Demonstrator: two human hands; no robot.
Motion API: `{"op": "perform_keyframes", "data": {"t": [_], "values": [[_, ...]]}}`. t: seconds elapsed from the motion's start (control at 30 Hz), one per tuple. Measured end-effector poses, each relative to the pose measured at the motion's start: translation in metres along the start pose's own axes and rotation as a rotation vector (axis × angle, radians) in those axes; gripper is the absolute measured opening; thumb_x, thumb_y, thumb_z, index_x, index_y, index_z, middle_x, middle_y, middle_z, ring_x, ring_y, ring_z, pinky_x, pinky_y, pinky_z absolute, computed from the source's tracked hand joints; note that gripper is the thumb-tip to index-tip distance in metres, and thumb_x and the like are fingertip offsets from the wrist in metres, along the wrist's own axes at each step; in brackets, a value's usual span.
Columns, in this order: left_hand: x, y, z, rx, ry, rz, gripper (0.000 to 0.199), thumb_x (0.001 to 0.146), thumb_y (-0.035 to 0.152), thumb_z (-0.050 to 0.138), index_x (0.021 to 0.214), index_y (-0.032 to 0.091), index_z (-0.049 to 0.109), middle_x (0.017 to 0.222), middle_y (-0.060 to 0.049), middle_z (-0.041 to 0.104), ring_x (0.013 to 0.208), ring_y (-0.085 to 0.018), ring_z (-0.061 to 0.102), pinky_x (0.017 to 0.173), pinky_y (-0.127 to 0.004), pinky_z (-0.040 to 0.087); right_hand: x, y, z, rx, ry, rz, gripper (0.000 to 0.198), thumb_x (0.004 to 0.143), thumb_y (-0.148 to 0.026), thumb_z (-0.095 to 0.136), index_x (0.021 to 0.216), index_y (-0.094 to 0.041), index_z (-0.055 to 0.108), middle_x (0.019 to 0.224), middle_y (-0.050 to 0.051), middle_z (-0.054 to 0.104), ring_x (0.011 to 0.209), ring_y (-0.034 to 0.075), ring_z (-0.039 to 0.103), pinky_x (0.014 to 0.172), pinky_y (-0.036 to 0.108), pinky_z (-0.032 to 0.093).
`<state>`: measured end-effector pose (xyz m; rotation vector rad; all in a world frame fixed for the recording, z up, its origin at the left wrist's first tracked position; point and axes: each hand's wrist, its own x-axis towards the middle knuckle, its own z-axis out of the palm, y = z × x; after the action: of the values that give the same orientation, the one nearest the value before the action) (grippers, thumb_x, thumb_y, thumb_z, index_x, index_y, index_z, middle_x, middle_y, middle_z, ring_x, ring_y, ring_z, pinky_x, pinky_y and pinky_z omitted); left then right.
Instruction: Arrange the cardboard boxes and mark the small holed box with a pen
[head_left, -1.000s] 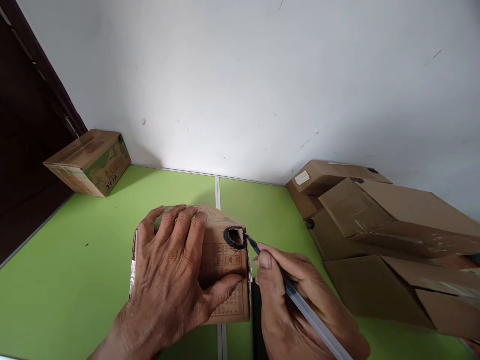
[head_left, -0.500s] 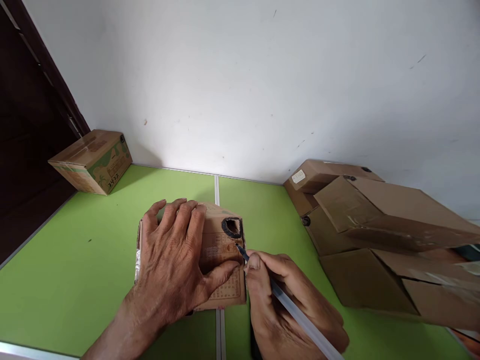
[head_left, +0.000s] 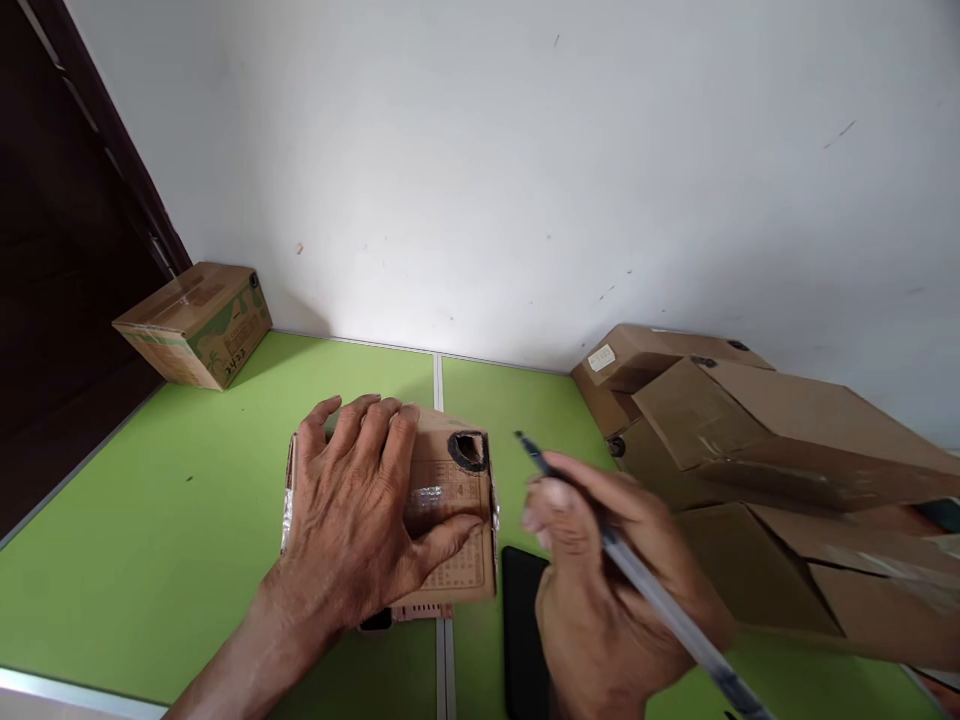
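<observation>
My left hand is laid over a small cardboard box, fingers bent over its far edge and thumb spread across the printed face, holding it. Near the box's upper right corner is a hole edged with a thick black ring. To the right of the box, my right hand, slightly blurred, is closed around a pen with a clear barrel and black tip. The tip points up and left, apart from the box. My left palm hides much of the printed face.
A flat black object lies partly under my right hand. A pink slotted piece shows below the box. Another carton marked 2422 stands at the back left of the green table. Several cardboard boxes are piled right, by the wall.
My right hand has drawn the pen away from the box, up and to the right. More of the black object and the pink piece shows. My left hand keeps its hold.
</observation>
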<state>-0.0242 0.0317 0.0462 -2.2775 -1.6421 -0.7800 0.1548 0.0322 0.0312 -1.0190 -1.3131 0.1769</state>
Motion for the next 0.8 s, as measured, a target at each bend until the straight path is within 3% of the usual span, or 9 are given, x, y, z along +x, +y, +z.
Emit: {"op": "perform_keyframes", "data": {"t": [0.07, 0.13, 0.23, 0.33, 0.4, 0.57, 0.7, 0.8], "values": [[0.001, -0.003, 0.0, 0.015, 0.018, 0.02, 0.071, 0.099, 0.072, 0.067, 0.134, 0.01, 0.066, 0.139, -0.021, 0.074, 0.131, -0.041, 0.064, 0.122, -0.06, 0.031, 0.0, 0.017, -0.009, -0.121, 0.067, -0.021, 0.01, 0.102, -0.02, 0.081, 0.11, -0.022, 0.085, 0.091, 0.001, 0.079, 0.068, 0.013, 0.072, 0.062, 0.025, 0.056], [0.0, -0.008, 0.0, 0.024, 0.027, 0.043, 0.073, 0.101, 0.072, 0.065, 0.139, 0.01, 0.065, 0.139, -0.022, 0.074, 0.132, -0.042, 0.065, 0.122, -0.061, 0.032, -0.005, 0.043, -0.017, -0.294, -0.022, -0.079, 0.011, 0.109, -0.023, 0.072, 0.113, -0.021, 0.082, 0.098, 0.005, 0.079, 0.079, 0.017, 0.076, 0.071, 0.03, 0.061], [-0.002, -0.014, -0.002, 0.031, 0.029, 0.089, 0.078, 0.102, 0.075, 0.06, 0.143, 0.009, 0.063, 0.138, -0.024, 0.074, 0.131, -0.045, 0.065, 0.12, -0.065, 0.034, -0.021, 0.09, -0.023, -0.49, -0.261, -0.109, 0.026, 0.117, -0.025, 0.053, 0.117, -0.018, 0.078, 0.101, 0.008, 0.077, 0.089, 0.02, 0.077, 0.079, 0.037, 0.066], [-0.003, -0.019, -0.005, 0.044, 0.02, 0.136, 0.083, 0.103, 0.078, 0.055, 0.147, 0.008, 0.063, 0.137, -0.027, 0.073, 0.129, -0.049, 0.066, 0.118, -0.069, 0.037, -0.04, 0.131, -0.018, -0.637, -0.544, -0.012, 0.028, 0.11, -0.038, 0.074, 0.129, -0.018, 0.073, 0.122, 0.008, 0.077, 0.1, 0.022, 0.077, 0.086, 0.041, 0.069], [-0.003, -0.021, -0.005, 0.06, 0.001, 0.138, 0.086, 0.102, 0.079, 0.055, 0.153, 0.009, 0.059, 0.138, -0.027, 0.071, 0.129, -0.05, 0.064, 0.117, -0.071, 0.038, -0.05, 0.148, -0.01, -0.704, -0.735, 0.045, 0.031, 0.109, -0.04, 0.075, 0.132, -0.02, 0.073, 0.133, 0.01, 0.076, 0.109, 0.024, 0.077, 0.093, 0.043, 0.068], [-0.005, -0.022, -0.007, 0.028, 0.044, 0.136, 0.092, 0.098, 0.082, 0.063, 0.162, 0.017, 0.051, 0.151, -0.026, 0.061, 0.136, -0.05, 0.058, 0.115, -0.071, 0.042, -0.061, 0.16, 0.01, -0.774, -1.002, 0.114, 0.032, 0.109, -0.039, 0.075, 0.136, -0.022, 0.073, 0.142, 0.011, 0.073, 0.121, 0.027, 0.074, 0.103, 0.049, 0.066], [-0.007, -0.024, -0.009, 0.052, 0.049, 0.194, 0.072, 0.099, 0.074, 0.07, 0.149, 0.023, 0.066, 0.15, -0.025, 0.06, 0.134, -0.052, 0.056, 0.107, -0.071, 0.046, -0.057, 0.152, 0.011, -0.782, -1.043, 0.152, 0.034, 0.108, -0.038, 0.075, 0.138, -0.021, 0.072, 0.145, 0.012, 0.072, 0.125, 0.029, 0.074, 0.105, 0.052, 0.065], [-0.006, -0.024, -0.01, 0.076, 0.047, 0.228, 0.063, 0.103, 0.068, 0.069, 0.149, 0.025, 0.067, 0.144, -0.022, 0.067, 0.13, -0.049, 0.061, 0.105, -0.069, 0.047, -0.054, 0.138, -0.007, -0.807, -0.999, 0.24, 0.037, 0.109, -0.036, 0.075, 0.143, -0.023, 0.07, 0.148, 0.011, 0.07, 0.128, 0.029, 0.073, 0.107, 0.053, 0.064]]}}
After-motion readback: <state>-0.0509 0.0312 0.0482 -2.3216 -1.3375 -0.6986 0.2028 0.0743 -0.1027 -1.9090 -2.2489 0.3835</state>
